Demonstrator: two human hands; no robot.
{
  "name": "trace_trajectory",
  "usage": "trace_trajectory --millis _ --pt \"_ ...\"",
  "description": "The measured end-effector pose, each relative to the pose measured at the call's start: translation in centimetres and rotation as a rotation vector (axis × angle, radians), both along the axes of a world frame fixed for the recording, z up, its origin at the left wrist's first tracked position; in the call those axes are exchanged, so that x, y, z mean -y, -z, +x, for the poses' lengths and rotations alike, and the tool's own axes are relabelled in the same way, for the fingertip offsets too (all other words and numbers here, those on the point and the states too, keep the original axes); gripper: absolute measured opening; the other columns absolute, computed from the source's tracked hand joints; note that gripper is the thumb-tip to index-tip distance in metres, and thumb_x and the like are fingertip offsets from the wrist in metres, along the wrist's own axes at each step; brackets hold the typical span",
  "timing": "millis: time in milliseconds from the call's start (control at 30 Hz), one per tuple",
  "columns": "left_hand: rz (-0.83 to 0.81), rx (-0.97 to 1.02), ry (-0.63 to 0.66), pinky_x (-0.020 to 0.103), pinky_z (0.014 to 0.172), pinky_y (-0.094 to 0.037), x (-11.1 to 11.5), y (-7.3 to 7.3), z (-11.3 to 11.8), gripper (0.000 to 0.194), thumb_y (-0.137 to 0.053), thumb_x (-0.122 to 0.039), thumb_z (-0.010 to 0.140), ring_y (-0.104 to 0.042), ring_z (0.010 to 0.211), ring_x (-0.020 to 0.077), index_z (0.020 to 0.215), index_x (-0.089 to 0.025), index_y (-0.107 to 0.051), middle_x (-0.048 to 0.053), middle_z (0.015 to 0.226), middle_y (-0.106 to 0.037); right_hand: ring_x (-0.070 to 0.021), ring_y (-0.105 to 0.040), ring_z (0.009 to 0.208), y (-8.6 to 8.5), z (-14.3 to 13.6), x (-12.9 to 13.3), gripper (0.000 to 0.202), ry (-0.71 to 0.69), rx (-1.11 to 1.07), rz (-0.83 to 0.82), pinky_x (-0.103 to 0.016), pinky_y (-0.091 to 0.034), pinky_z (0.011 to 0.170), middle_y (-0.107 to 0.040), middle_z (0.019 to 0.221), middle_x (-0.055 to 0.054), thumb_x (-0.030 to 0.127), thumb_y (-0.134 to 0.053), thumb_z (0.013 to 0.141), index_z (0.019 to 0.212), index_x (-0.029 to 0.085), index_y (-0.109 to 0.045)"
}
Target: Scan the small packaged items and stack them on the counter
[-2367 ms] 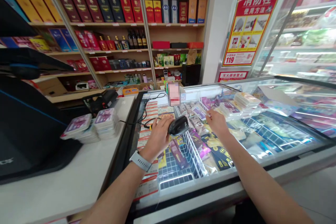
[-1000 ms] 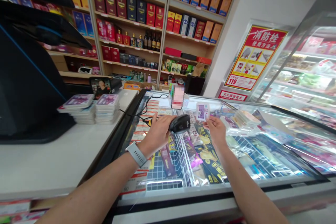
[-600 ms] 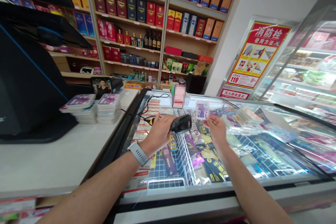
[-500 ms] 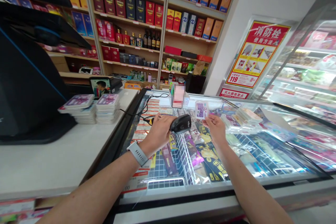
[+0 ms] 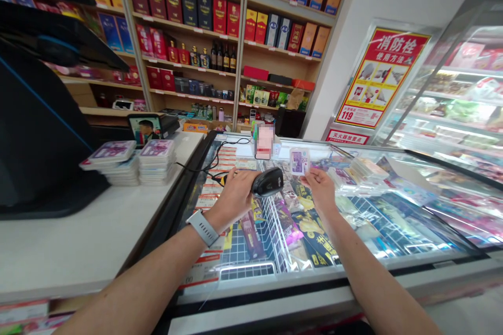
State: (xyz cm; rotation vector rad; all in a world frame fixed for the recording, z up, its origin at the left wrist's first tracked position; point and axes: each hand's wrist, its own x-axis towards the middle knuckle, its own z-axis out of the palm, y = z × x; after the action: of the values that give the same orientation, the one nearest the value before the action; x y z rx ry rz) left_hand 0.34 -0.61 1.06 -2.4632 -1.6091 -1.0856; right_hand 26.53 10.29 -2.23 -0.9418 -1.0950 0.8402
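Note:
My left hand [image 5: 234, 196], with a grey watch on its wrist, is closed around a black handheld scanner [image 5: 268, 182] above the glass-topped freezer. My right hand [image 5: 321, 188] pinches the lower right corner of a small flat pack [image 5: 299, 162] with a purple and white label. The pack is upright, to the right of the scanner and apart from it. Beyond my right hand, more flat packs [image 5: 366, 170] are stacked on the freezer glass. Two stacks of similar packs [image 5: 156, 163] stand on the white counter at the left.
A black monitor stand [image 5: 43, 131] rises at the left of the counter [image 5: 78, 241]. A cable runs across the freezer [image 5: 314, 287] to the scanner. A phone-like object [image 5: 264, 141] stands at its far end. Shelves of boxes and bottles are behind.
The view has shifted slightly, so most things sit a little further left. Both hands keep their holds on the scanner and the pack, with little other movement.

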Motion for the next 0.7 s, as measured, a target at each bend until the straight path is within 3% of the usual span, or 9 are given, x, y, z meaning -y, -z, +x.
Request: trace_trajectory --millis 700 --pt "-0.001 -0.006 -0.029 0.058 0.121 -0.027 -0.07 -0.02 -0.05 0.058 -0.045 0.002 0.079 -0.061 0.128 0.0271 0.130 -0.022 -0.060 0.009 0.131 -0.070 -0.0194 -0.073 0.070 0.00 0.39 -0.15 0.052 0.004 0.009 0.012 -0.039 -0.064 0.074 -0.072 0.074 -0.001 0.054 -0.089 0.059 0.091 0.019 -0.066"
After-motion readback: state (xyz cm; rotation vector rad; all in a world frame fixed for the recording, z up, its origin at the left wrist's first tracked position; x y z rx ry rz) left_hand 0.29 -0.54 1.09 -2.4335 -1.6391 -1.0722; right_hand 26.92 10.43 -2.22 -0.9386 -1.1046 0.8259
